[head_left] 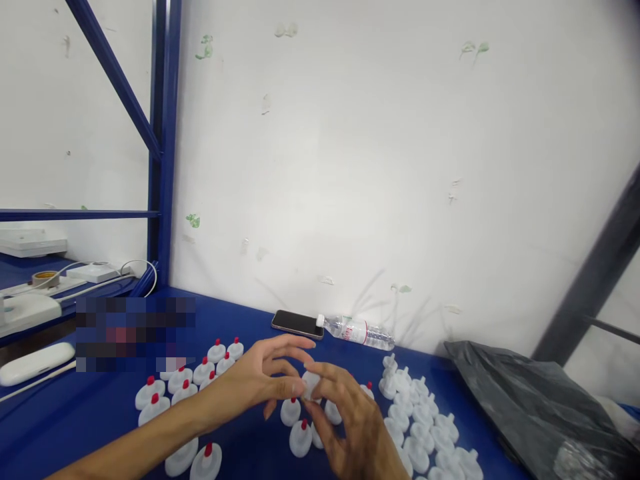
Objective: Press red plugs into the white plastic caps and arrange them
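My left hand and my right hand meet over the blue table. Together their fingertips pinch one small white plastic piece. The left thumb and forefinger grip its left side and the other left fingers spread above it. The right fingers curl onto it from the right. Under and left of the hands stand several white pieces with red tips. To the right lie several white pieces without red tips.
A dark phone and a lying water bottle rest by the white wall. A black plastic bag fills the right side. White devices, tape and cables sit on the left shelf beside the blue frame post.
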Demonstrator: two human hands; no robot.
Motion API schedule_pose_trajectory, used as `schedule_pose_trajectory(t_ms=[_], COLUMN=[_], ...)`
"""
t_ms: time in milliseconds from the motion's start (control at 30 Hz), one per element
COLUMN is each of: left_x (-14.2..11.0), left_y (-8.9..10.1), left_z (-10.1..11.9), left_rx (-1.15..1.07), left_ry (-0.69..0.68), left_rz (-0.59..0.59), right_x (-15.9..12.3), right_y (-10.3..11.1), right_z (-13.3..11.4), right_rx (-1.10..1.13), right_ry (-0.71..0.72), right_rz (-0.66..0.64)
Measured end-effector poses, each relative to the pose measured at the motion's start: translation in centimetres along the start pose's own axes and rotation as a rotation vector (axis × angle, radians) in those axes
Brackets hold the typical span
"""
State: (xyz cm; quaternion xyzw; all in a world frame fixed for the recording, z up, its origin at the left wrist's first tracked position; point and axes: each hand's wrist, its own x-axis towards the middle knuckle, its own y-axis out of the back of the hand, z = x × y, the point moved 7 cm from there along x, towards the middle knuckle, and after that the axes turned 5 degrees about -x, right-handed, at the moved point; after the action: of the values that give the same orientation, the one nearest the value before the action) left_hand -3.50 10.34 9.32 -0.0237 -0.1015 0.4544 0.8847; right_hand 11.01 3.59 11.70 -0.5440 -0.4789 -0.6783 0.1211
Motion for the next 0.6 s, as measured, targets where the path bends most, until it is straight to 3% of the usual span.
schedule_pose_trajectory(t_ms=[100,167,400,600], left_x=[-0.5,-0.8,-0.5,-0.6], left_y=[-1.3,-1.8,-1.4,-1.7], left_z=[-0.3,-0.3,-0.5,-0.6], left_rx=[-0.061,-0.075,0.032,0.16], left_ry=[0.095,0.121,0.152,0.137], left_rz=[-0.151,-0.189,-0.169,-0.147], right_x=[0.2,0.3,-0.2,-0.2], right_y=[0.0,0.1,-0.3,-0.6], right_z=[-1.2,-1.8,-1.2,-0.7], right_rx=[-0.015,-0.006,0.139,0.149], right_ry=[0.084,0.124,-0.051,-0.098], right_rz=[0.022,0.045,0.065,-0.02])
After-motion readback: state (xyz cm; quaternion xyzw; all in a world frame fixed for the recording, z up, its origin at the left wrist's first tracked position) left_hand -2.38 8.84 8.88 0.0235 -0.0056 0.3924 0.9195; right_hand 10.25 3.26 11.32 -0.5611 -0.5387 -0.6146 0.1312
